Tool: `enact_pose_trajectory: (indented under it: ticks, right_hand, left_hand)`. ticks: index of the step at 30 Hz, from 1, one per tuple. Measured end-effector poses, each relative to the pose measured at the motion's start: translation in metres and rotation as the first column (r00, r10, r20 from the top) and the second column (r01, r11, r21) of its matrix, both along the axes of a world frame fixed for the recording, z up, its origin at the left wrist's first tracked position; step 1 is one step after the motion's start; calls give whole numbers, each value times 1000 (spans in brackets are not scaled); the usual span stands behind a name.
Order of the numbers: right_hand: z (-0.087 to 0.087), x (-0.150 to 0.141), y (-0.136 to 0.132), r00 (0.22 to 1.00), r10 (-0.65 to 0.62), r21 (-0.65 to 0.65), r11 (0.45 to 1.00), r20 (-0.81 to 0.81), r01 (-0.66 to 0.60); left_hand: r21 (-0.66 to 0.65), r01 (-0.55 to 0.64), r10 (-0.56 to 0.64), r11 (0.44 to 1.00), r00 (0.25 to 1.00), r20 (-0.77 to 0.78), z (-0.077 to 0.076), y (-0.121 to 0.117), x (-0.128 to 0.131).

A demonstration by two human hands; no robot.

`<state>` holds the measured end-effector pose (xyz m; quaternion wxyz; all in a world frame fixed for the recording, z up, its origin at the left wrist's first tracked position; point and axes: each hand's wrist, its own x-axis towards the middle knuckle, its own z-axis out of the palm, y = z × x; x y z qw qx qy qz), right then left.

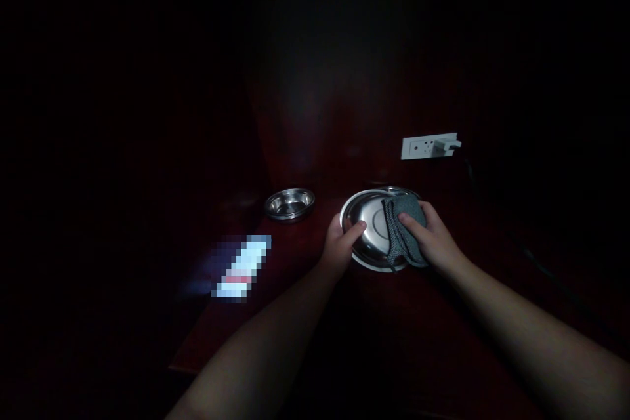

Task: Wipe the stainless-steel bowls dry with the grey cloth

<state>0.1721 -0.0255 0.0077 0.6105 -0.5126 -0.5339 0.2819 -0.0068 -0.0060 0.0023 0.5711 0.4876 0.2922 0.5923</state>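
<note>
A shiny steel bowl (367, 236) is held up in front of me, its inside turned toward the camera. My left hand (340, 244) grips its left rim, thumb over the inner wall and fingers hidden behind. On the right side, my right hand (429, 235) is closed on a grey-green cloth (412, 216) with a dark checked edge, pressed against the bowl's right rim and inside. Another steel dish (401, 191) shows partly behind the held bowl; the rest of it is hidden.
A small steel bowl (290, 205) stands on the dark red table (290, 256), left of my hands. Nearer lies a bright, pixelated rectangle (243, 269). A white wall socket (418, 146) with a plugged-in adapter (447, 144) is at the back right. Dark surroundings hide much.
</note>
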Motion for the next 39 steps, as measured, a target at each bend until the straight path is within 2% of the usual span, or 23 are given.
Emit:
enact_pose_trajectory:
  ticks: [11, 18, 23, 27, 31, 39]
  right_hand:
    - [1, -1, -2, 999, -7, 33, 999, 52, 5]
    - [1, 0, -2, 995, -36, 34, 999, 97, 33]
    - [-1, 1, -1, 990, -42, 48, 998, 134, 36]
    - [1, 0, -2, 979, -69, 87, 995, 192, 53]
    - [3, -1, -3, 970, -74, 114, 992, 230, 49]
    - [3, -3, -4, 965, -88, 109, 992, 247, 63]
  left_hand:
    - [50, -22, 27, 998, 995, -100, 8, -9, 0]
    - [18, -33, 34, 999, 995, -89, 9, -8, 2]
    - [-10, -95, 92, 995, 979, -181, 5, -6, 2]
    - [39, -157, 161, 987, 945, -285, -1, -3, 0]
    - [91, -169, 190, 981, 923, -334, -5, -1, -2]
    - [23, -130, 131, 991, 954, -270, 0, -2, -1]
